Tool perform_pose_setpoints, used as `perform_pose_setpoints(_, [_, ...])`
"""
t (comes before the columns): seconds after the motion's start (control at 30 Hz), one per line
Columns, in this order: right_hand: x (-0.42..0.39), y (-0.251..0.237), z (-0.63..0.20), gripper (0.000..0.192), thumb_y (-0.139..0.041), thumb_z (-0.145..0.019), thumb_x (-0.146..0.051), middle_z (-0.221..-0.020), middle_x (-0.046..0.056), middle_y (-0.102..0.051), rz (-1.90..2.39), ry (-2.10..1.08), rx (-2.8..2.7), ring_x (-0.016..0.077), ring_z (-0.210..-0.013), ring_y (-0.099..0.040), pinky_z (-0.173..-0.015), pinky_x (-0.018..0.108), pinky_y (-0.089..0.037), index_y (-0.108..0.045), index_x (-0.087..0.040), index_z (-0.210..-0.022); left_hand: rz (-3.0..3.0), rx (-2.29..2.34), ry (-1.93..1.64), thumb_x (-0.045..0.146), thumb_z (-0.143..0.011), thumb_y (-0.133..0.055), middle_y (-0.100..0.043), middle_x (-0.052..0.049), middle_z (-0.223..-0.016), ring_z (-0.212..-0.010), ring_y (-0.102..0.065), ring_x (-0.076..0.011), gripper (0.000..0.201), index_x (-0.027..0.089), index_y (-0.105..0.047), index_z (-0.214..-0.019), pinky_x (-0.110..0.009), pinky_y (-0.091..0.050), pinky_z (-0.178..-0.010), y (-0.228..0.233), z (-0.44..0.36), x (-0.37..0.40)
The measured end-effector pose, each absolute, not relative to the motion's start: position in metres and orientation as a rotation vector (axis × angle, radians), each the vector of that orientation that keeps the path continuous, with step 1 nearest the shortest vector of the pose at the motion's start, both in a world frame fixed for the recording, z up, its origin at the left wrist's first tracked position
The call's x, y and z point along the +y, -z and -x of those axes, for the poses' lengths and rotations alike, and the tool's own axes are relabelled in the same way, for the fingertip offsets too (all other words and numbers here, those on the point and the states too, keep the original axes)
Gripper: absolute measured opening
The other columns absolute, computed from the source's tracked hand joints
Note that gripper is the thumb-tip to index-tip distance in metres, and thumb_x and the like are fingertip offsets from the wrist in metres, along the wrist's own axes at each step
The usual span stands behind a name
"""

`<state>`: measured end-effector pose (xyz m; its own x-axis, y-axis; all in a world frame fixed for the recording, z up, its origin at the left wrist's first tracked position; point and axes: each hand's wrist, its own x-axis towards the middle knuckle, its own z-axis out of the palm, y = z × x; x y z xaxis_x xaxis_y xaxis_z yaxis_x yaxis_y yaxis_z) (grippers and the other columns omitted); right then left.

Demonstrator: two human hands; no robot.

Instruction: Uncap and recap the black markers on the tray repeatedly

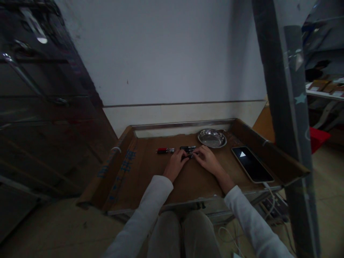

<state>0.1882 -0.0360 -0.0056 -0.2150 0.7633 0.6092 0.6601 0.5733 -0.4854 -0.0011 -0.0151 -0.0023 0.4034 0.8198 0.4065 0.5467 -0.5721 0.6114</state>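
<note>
My left hand [175, 164] and my right hand [209, 160] meet low over the middle of the cardboard surface. Their curled fingertips pinch a small black pen [190, 156] from either side, and the fingers hide part of it. Just beyond, more black pens [187, 147] lie sideways, close together, partly covered by my right hand. To the left of my left hand, a red pen [162, 149] rests alongside a black pen [162, 152].
A shiny metal bowl [212, 138] stands at the back right. Nearer on the right lies a phone [252, 165] with a white cable [272, 200]. Raised cardboard sides [271, 150] border the table. A grey post [288, 107] rises at the right, and a wall [166, 53] stands behind.
</note>
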Motion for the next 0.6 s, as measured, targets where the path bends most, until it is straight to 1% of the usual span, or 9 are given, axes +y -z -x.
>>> perform_pose_setpoints(0.13, [-0.034, 0.01, -0.187, 0.014, -0.051, -0.088, -0.028, -0.092, 0.006, -0.056, 1.175, -0.163, -2.029, 0.0191, -0.09, -0.053, -0.083, 0.034, -0.044, -0.063, -0.022, -0.094, -2.314, 1.233, -1.062, 0.014, -0.082, -0.056, -0.053, -0.002, -0.093, -0.085, -0.054, -0.0165, 0.007, 0.019, -0.056, -0.087, -0.033, -0.045, -0.085, 0.01, 0.002, -0.009])
perform_pose_setpoints(0.33, [-0.03, 0.014, -0.19, 0.016, -0.055, -0.086, -0.026, -0.095, 0.006, -0.057, 1.189, -0.151, -2.049, 0.0192, -0.092, -0.053, -0.085, 0.034, -0.043, -0.063, -0.022, -0.099, -2.305, 1.293, -1.097, 0.01, -0.083, -0.051, -0.053, -0.003, -0.092, -0.087, -0.056, -0.017, 0.014, 0.019, -0.058, -0.09, -0.034, -0.046, -0.086, 0.012, 0.007, -0.008])
perform_pose_setpoints(0.5, [-0.029, 0.013, -0.194, 0.011, -0.056, -0.086, -0.027, -0.094, 0.006, -0.057, 1.246, -0.1, -2.062, 0.0198, -0.092, -0.053, -0.083, 0.034, -0.042, -0.065, -0.022, -0.091, -2.332, 1.281, -1.102, 0.01, -0.084, -0.049, -0.053, -0.003, -0.092, -0.088, -0.056, -0.0164, 0.014, 0.019, -0.059, -0.09, -0.035, -0.045, -0.09, 0.014, 0.01, -0.01])
perform_pose_setpoints(0.6, [-0.029, 0.014, -0.192, 0.012, -0.055, -0.087, -0.027, -0.092, 0.006, -0.057, 1.267, -0.068, -2.088, 0.0197, -0.091, -0.053, -0.083, 0.035, -0.042, -0.065, -0.021, -0.089, -2.355, 1.297, -1.111, 0.011, -0.085, -0.048, -0.051, -0.004, -0.096, -0.091, -0.055, -0.0169, 0.015, 0.019, -0.058, -0.093, -0.035, -0.045, -0.091, 0.014, 0.009, -0.014])
